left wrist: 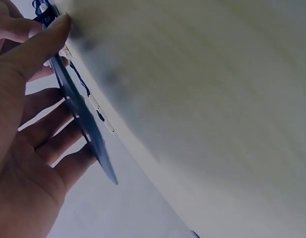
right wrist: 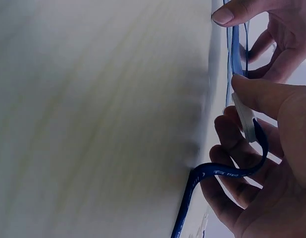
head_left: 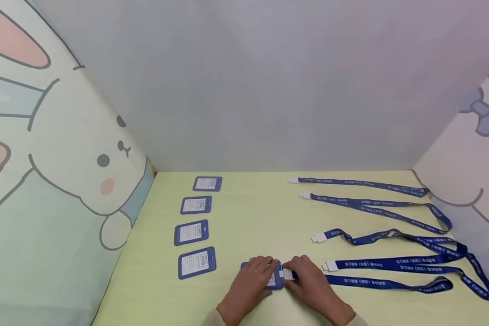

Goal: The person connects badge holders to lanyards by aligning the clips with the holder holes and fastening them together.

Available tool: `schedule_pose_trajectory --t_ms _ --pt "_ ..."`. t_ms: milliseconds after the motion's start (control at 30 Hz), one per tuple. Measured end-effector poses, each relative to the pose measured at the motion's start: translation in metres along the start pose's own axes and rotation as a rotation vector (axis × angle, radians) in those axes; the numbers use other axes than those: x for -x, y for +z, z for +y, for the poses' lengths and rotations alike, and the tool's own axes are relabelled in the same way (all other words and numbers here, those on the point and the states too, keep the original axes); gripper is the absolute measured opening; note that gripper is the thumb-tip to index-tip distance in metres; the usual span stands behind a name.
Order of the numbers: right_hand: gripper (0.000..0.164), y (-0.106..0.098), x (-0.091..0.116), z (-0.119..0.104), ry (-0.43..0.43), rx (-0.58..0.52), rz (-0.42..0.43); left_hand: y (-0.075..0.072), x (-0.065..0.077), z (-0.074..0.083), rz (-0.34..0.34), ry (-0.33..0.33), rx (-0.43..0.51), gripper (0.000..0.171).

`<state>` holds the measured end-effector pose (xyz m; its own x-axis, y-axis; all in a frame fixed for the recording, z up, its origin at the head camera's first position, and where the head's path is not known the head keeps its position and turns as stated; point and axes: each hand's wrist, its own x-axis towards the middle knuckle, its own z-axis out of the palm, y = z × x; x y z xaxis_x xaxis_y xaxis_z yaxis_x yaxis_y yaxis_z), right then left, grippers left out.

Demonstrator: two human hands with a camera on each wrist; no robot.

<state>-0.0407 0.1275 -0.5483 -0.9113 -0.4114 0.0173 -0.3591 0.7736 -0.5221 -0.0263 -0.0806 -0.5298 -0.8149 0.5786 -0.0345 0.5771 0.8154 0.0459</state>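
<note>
A blue ID card holder [head_left: 279, 283] lies at the front middle of the table, partly hidden under my left hand [head_left: 248, 284]. That hand grips it by its edges, with the thumb on one side and the fingertips along the other; the holder [left wrist: 81, 114] shows edge-on in the left wrist view. Just to its right, my right hand [head_left: 313, 286] pinches the white clip [right wrist: 244, 118] of a blue lanyard between thumb and fingers. The clip is right at the slotted end of the holder. The strap [right wrist: 217, 170] bends under the right palm and trails off to the right.
Several blue card holders stand in a column at the left, the nearest card holder [head_left: 197, 262] beside my left hand. Several lanyards with white clips stretch across the right, including a lanyard [head_left: 362, 203] farther back. A grey wall [head_left: 285, 113] and rabbit-printed side panels enclose the yellowish table [head_left: 248, 217].
</note>
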Motion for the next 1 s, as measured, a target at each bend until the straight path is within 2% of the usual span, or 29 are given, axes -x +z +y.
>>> schedule_pose_trajectory --t_ms 133,333,600,800,1000 --pt "0.032 0.002 -0.0006 0.0031 -0.046 0.065 -0.003 0.0011 -0.0008 0.0 -0.048 -0.017 0.035 0.078" --pt "0.035 0.0022 0.0007 0.0033 -0.054 0.113 -0.032 0.0055 -0.0018 -0.0006 -0.117 -0.039 0.091 0.076" --pt "0.038 0.0014 -0.0004 0.0012 -0.091 0.209 -0.008 0.0041 -0.001 -0.0006 -0.105 -0.037 0.097 0.072" --pt "0.038 0.0022 0.0003 0.0017 -0.104 0.236 0.002 0.0035 -0.0003 -0.0003 -0.109 -0.037 0.091 0.071" --pt "0.037 0.0003 0.0042 0.0034 -0.104 0.249 0.012 0.0045 0.003 -0.0016 -0.084 -0.04 0.093 0.071"
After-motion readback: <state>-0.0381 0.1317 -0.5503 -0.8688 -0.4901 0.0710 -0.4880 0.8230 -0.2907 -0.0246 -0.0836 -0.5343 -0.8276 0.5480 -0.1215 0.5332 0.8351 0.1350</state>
